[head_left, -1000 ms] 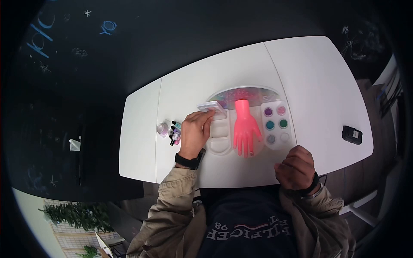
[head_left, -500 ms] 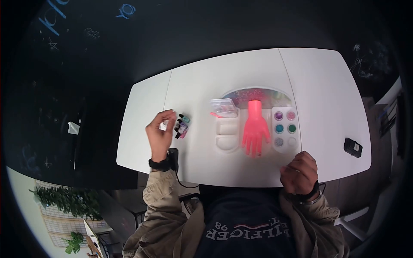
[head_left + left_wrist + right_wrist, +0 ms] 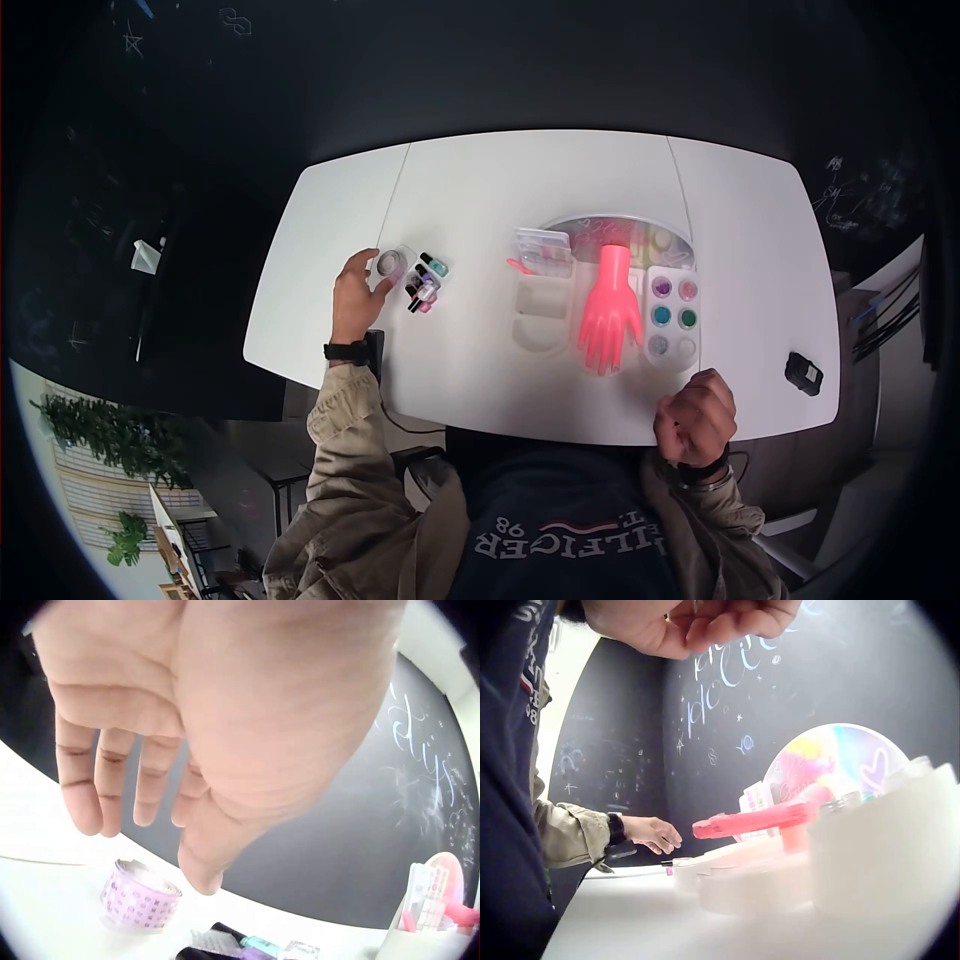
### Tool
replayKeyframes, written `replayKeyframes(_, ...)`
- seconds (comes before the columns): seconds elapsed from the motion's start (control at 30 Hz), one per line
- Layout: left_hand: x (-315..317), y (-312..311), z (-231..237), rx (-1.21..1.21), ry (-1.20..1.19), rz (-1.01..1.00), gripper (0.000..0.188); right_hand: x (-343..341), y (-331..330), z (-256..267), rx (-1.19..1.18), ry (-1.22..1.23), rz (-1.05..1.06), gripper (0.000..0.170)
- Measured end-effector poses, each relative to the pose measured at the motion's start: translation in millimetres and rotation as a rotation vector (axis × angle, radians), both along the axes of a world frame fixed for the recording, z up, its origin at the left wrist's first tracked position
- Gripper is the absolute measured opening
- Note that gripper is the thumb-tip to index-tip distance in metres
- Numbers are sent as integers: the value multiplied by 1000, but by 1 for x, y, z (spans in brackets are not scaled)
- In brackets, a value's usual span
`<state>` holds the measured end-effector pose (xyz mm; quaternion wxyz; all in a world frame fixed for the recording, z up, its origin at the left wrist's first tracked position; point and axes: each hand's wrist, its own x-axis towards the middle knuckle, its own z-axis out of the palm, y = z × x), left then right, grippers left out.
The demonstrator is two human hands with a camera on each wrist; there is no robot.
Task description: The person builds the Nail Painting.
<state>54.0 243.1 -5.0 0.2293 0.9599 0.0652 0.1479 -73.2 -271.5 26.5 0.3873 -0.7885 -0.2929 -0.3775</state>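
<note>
At the table's left, my left hand (image 3: 357,300) reaches over a roll of lilac patterned tape (image 3: 391,263) in a clear holder. In the left wrist view its fingers are straight and apart, just above the roll (image 3: 140,900). Several nail polish bottles (image 3: 428,285) lie right of it. My right hand (image 3: 697,420) hovers at the front edge with fingers loosely curled, holding nothing visible. A pink model hand (image 3: 611,310) lies palm down on a white tray (image 3: 540,335). A clear case (image 3: 543,250) stands propped at the tray's back left.
Pots of coloured glitter (image 3: 662,316) sit in the tray's right side, with a curved iridescent panel (image 3: 655,237) behind. A small black device (image 3: 803,373) lies at the table's right. A black chalkboard wall (image 3: 500,60) rises behind the table, and a cable (image 3: 405,428) hangs at its front edge.
My left hand has left the clear case and moved left to the tape roll, its fingers spreading. The right hand stays near the front edge. The head view has shifted.
</note>
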Motion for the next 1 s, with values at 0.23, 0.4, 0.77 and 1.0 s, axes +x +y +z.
replayKeyframes(0.23, 24, 16, -29, 67, 24, -51, 61, -8, 15, 2, -37, 30, -9, 23)
replayKeyframes(0.4, 29, 22, -38, 7, 63, -47, 57, -12, 16, 2, -57, 25, -14, 22)
replayKeyframes(0.77, 31, 28, -23, -50, -28, -33, 53, -39, 3, 7, -79, 38, -120, 22)
replayKeyframes(1.0, 5, -59, 46, -219, -208, -274, 53, -59, -3, 8, -75, 41, -192, 20)
